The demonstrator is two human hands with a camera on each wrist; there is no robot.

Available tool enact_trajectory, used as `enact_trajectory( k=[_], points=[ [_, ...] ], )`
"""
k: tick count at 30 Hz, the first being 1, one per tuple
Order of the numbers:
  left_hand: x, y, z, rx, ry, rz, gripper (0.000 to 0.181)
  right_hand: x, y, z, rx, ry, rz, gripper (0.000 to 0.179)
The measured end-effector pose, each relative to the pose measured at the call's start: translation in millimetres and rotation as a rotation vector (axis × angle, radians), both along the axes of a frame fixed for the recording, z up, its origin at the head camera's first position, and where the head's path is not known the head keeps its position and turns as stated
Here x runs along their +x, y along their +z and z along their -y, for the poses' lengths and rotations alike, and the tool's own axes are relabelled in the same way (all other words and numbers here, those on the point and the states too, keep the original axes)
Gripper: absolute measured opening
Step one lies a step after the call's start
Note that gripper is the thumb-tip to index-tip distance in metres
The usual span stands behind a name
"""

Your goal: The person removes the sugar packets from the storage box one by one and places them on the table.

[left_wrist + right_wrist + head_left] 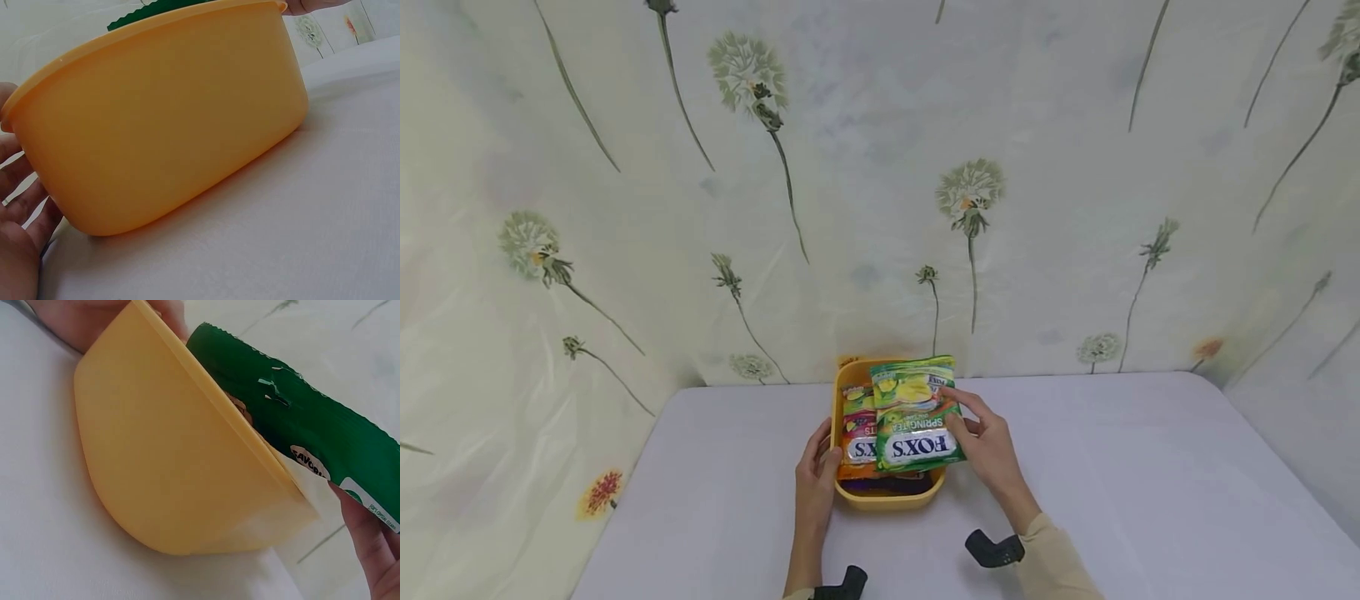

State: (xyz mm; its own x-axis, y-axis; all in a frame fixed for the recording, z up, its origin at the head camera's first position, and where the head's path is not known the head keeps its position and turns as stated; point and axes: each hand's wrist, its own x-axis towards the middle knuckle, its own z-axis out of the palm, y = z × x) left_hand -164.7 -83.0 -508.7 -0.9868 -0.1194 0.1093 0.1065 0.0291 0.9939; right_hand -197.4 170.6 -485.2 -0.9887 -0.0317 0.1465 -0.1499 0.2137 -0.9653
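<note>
A yellow plastic tub [887, 503] stands near the back of the table, tilted-looking in both wrist views. My left hand [815, 482] grips its left side, thumb at the rim and fingers spread along the outer wall [169, 119]. With thumb and fingers, my right hand [992, 446] pinches the right edge of a green FOX'S Spring Tea candy bag [917, 421]. That bag overlaps the tub's right rim and shows its green back [294, 394] in the right wrist view. Inside the tub lie a red-and-orange FOX'S bag [856, 425], partly covered, and a dark purple packet [887, 484].
The white-covered table [1120, 483] extends to both sides of the tub. Behind it hangs a pale sheet [865, 167] printed with dandelions. Black wrist devices [994, 550] sit on both forearms.
</note>
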Motion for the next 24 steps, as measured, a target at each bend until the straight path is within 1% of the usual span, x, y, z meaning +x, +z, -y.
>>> enact_trajectory(
  k=[3,5,9,16,24],
  points=[
    [-1.5,-1.9,1.4,0.000,0.001,-0.010,0.047,0.6,2.3,-3,-0.023,0.015,-0.010,0.038],
    [-2.9,-2.9,2.1,-0.001,0.003,-0.016,0.046,1.1,3.9,-4,-0.021,0.016,-0.019,0.039],
    [-4.6,-3.5,1.7,0.005,-0.005,-0.021,0.046,1.8,5.3,-9,-0.002,-0.009,-0.026,0.039],
    [-2.9,-3.9,0.5,0.002,-0.002,0.002,0.046,3.9,5.2,-16,0.005,-0.017,-0.023,0.039],
    [-2.2,-3.1,1.2,0.003,-0.003,-0.009,0.047,4.7,3.3,-23,0.024,-0.028,-0.014,0.039]
  ],
)
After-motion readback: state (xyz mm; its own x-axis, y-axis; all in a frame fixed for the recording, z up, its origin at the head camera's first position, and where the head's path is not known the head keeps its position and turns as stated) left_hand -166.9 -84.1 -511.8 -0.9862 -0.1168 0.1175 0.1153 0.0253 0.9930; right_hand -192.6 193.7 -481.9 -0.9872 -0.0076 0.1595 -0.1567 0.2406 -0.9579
